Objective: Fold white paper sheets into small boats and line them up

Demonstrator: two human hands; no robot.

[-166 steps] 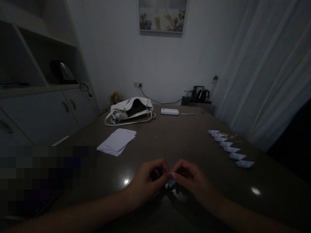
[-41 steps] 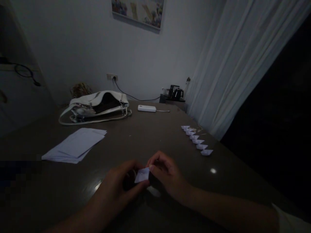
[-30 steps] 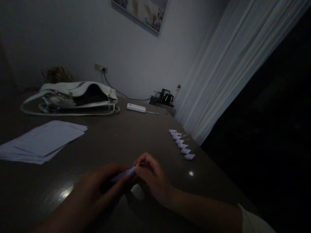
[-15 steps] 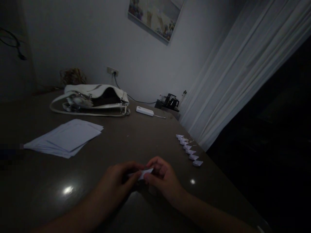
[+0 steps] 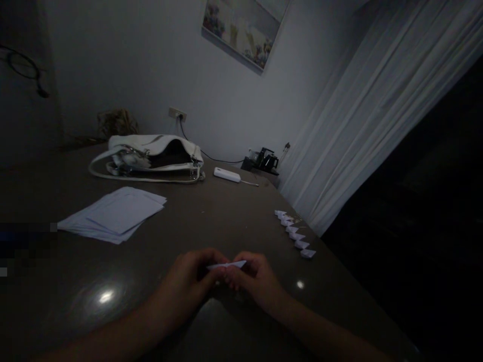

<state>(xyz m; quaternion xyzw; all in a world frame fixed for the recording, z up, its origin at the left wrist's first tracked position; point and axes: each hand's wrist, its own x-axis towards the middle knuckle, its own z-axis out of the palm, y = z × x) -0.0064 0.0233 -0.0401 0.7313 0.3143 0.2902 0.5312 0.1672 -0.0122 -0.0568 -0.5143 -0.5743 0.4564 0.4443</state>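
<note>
Between my hands is a small folded paper boat (image 5: 237,263), white, with pointed ends. My left hand (image 5: 196,274) pinches its left part, thumb in front and fingers behind. My right hand (image 5: 254,276) grips it near the middle and right, the thumbs almost touching. Fingers cover much of its lower part. To the right, several white folded paper boats (image 5: 302,245) stand in a row along the table's right side. A stack of white paper sheets (image 5: 124,211) lies to the left of my hands.
On the dark glossy table (image 5: 211,226), a white handbag (image 5: 158,146) lies at the back left. Right of it is a white power bank (image 5: 227,174) with a short cable. A black kettle (image 5: 268,160) stands beyond the far edge, beside a white curtain (image 5: 332,151).
Both thumbs have come together at the middle of the folded paper, which now looks thinner and more level. My right fingers have curled in beneath it. The view has shifted slightly.
</note>
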